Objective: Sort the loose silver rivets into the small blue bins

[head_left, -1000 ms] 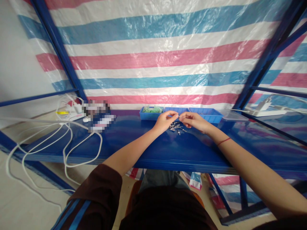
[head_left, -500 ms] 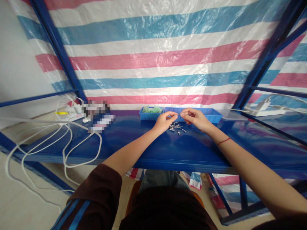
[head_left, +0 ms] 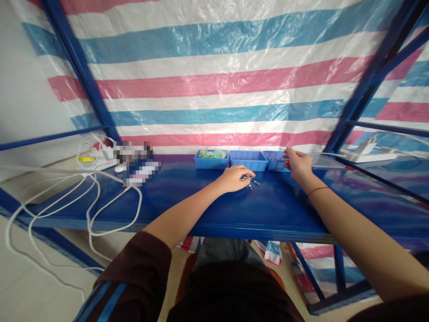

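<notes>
My left hand point(head_left: 236, 177) rests low over a small pile of metal pop rivets point(head_left: 255, 182) on the blue tabletop. Its fingers are curled down around some of them, and the palm hides part of the pile. My right hand point(head_left: 298, 163) hangs over the right end of the blue bins, its fingers drawn together; whatever they may hold is too small to make out. Beneath it, the right blue bin point(head_left: 273, 164) has some small metal pieces inside. Left of that stands the middle blue bin point(head_left: 248, 166).
The left blue bin point(head_left: 209, 164) holds a green plastic bag point(head_left: 212, 154). White cables point(head_left: 95, 197) and a blurred-out item lie on the left. A clear lid-like sheet point(head_left: 326, 162) and a white power strip point(head_left: 372, 154) sit at right. Blue posts point(head_left: 78, 76) frame the table.
My hands have come apart. The left has dropped onto the rivet pile, while the right has moved rightward over the right bin. The middle bin has come into fuller view.
</notes>
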The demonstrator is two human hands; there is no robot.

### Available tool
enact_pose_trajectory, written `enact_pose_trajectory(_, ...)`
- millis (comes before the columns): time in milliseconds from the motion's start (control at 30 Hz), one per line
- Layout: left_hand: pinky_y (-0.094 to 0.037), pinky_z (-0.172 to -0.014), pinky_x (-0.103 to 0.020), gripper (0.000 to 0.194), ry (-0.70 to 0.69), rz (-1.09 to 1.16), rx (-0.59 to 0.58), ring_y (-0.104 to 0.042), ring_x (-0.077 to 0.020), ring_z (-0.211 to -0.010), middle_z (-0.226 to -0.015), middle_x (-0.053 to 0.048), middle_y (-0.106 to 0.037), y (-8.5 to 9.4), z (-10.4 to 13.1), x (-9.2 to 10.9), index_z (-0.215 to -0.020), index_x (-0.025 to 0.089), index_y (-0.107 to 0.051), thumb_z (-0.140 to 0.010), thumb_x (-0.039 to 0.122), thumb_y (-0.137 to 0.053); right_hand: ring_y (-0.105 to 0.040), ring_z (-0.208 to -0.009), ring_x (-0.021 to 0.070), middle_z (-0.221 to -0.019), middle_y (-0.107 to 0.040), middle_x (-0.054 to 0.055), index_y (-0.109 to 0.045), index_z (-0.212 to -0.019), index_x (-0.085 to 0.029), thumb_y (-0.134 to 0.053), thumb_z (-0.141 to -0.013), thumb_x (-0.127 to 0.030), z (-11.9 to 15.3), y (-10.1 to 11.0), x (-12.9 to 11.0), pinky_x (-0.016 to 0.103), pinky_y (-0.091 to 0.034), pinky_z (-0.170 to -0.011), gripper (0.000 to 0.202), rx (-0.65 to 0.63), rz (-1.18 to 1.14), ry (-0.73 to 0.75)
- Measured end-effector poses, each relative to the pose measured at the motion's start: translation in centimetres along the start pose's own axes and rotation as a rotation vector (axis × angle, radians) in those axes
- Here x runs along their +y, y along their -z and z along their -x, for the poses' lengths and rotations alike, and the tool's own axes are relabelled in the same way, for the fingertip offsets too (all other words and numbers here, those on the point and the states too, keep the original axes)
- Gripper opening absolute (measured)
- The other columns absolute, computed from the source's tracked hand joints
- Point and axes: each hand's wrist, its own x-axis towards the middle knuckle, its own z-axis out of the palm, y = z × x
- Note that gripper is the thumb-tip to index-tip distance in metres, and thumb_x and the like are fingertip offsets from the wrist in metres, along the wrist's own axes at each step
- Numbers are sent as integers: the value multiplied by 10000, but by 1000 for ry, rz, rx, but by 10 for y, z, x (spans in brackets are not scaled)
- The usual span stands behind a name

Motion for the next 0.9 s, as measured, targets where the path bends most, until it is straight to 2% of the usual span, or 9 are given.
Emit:
enact_pose_trajectory(100, -359, -914, -373, 238, -43, -122, -135, -520, -234, -1067, -1090, -22, -641, 1, 2, 4, -959, 281, -693, -790, 316, -529, -386, -396, 92, -567, -515, 25, -515, -666, -197, -590, -708, -482, -6, 5, 4, 259, -332, -357, 297, -5, 0, -41)
enact_pose_trajectory(167, -332, -914, -375, 217, -62, -157, -175, -511, -233, -1066, -1083, -16, -649, 1, 3, 6, -911, 283, -703, -790, 342, -533, -385, -398, 87, -573, -499, 14, -527, -695, -194, -569, -728, -451, -3, 3, 2, 251, -336, -360, 262, -26, -8, -58)
enact_pose_trajectory(367, -301, -834, -342, 290, -80, -303, -98, -516, -226, -981, -993, -54, -647, 2, 5, 7, -939, 245, -686, -764, 452, -585, -382, -416, 70, -591, -478, 2, -569, -731, -173, -548, -729, -305, 16, -8, -15, 221, -313, -365, 134, -149, -48, -69)
enact_pose_trajectory(467, -290, -796, -332, 287, -84, -356, -108, -533, -215, -911, -891, -50, -653, 2, 5, 9, -880, 233, -689, -787, 472, -558, -378, -419, 68, -579, -466, -3, -568, -713, -167, -564, -714, -284, 24, -11, -20, 214, -297, -364, 117, -203, -31, -50)
enact_pose_trajectory(567, -277, -777, -330, 262, -96, -354, -136, -557, -196, -853, -847, -39, -672, 3, 4, 11, -830, 225, -690, -814, 430, -528, -369, -419, 68, -568, -459, -8, -567, -708, -170, -574, -705, -286, 28, -13, -22, 213, -280, -361, 116, -262, -3, -21)
enact_pose_trajectory(767, -273, -767, -334, 192, -92, -365, -102, -582, -197, -852, -853, -39, -684, 3, 5, 15, -836, 223, -688, -780, 242, -505, -361, -417, 71, -549, -455, -10, -570, -692, -181, -590, -707, -313, 35, -16, -24, 219, -278, -362, 135, -331, 73, 19)
enact_pose_trajectory(900, -274, -780, -340, 173, -88, -346, -94, -579, -197, -841, -808, -41, -678, 2, 6, 13, -763, 204, -673, -793, 254, -511, -375, -424, 81, -532, -466, -9, -575, -687, -186, -579, -726, -339, 35, -18, -23, 221, -287, -372, 158, -394, 159, 93)
